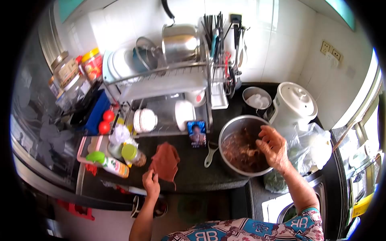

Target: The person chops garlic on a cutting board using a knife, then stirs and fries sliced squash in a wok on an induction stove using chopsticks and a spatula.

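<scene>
Meat is held in brown liquid inside the pot, which is set near the bench's front edge, toward its right end. Over the pot's right half the right hand is held, fingers curled and parted, the thumb clear of them; whether the meat is touched cannot be told. Across at the front edge, left of the middle, the cloth is spread in folds, and its near left corner is pinched by the left hand, fingers together. Between cloth and pot, a utensil is laid just beside the pot's left side, and the phone, screen lit, is stood upright by the rack. Behind the pot, toward the bench's back edge, a small pan is placed, with the white cooker to its right. Nearer the right end, a clear bag is seen, greens below it. On the bench's left part a green-lidded jar is tilted, a spray bottle beside it. Bowls are kept on the rack's lower level, plates above.
</scene>
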`<state>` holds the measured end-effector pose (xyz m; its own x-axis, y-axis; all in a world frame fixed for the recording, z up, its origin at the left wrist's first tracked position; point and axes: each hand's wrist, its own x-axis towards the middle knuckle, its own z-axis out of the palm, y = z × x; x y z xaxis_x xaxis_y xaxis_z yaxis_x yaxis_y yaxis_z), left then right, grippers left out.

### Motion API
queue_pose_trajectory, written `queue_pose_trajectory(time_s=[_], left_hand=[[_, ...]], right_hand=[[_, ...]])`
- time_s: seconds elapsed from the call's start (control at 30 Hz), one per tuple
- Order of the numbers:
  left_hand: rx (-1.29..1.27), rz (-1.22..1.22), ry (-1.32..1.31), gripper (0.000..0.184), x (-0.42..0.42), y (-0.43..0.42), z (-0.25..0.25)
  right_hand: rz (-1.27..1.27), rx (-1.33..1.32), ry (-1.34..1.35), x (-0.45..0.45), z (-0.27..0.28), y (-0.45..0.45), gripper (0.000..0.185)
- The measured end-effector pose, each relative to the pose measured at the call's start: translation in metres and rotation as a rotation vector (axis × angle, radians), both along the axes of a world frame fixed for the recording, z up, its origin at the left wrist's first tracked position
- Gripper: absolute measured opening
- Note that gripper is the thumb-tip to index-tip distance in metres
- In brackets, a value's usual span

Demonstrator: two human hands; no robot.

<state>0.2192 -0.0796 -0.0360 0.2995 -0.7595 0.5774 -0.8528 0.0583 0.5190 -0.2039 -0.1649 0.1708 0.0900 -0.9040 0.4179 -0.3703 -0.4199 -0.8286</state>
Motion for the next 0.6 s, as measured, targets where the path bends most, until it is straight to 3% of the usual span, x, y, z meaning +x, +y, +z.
queue_pose_trajectory(time_s=[0.1, 0.23, 0.43, 0.6], left_hand=[[0.021, 0.066, -0.033, 0.029, -0.001, -0.015, -0.022], [0.099, 0.154, -0.066, 0.027, -0.012, -0.02, -0.014], [0.136, 0.204, -0.103, 0.026, -0.017, -0.02, -0.008], [0.162, 0.212, -0.086, 0.026, -0.017, -0.019, -0.005]], right_hand=[[-0.025, -0.116, 0.05, -0.011, 0.033, -0.059, 0.039], [-0.055, -0.014, -0.056, -0.004, 0.085, -0.136, 0.039], [-0.049, -0.119, -0.144, 0.021, 0.14, -0.251, 0.037], [-0.121, -0.199, -0.169, 0.061, 0.176, -0.309, 0.025]])
